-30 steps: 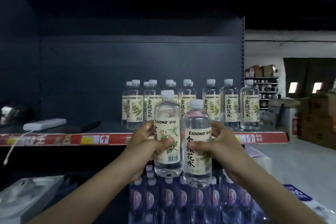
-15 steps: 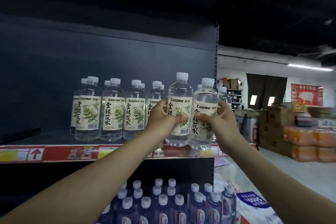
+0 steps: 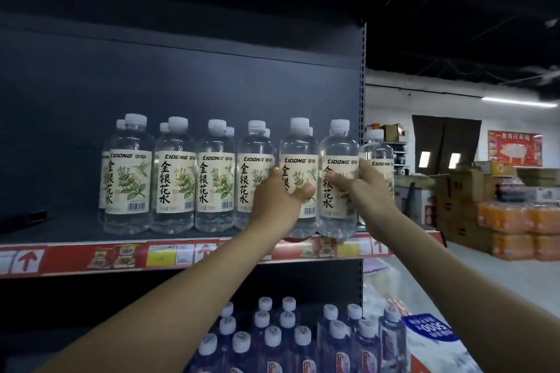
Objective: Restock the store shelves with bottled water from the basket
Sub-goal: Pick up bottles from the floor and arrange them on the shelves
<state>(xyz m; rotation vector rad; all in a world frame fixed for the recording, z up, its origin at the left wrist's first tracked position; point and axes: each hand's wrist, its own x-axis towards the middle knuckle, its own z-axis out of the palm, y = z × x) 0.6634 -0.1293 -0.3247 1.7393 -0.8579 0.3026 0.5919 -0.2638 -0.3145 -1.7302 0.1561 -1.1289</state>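
Head view: left hand's point(image 3: 277, 206) fingers point(image 3: 306, 191) wrap left bottle point(image 3: 298, 148), right hand's point(image 3: 368, 197) right bottle point(image 3: 339, 148)

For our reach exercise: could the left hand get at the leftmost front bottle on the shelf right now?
Probably not yet: the left hand grips another bottle, though nothing stands before the leftmost front bottle.

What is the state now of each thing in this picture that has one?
Left hand: grips the left bottle.
Right hand: grips the right bottle.
Left bottle: upright, capped, at shelf edge.
Right bottle: upright, capped, at shelf edge.
Shelved bottles: standing, capped.
Lower bottles: standing, capped.
Ceiling light: on.
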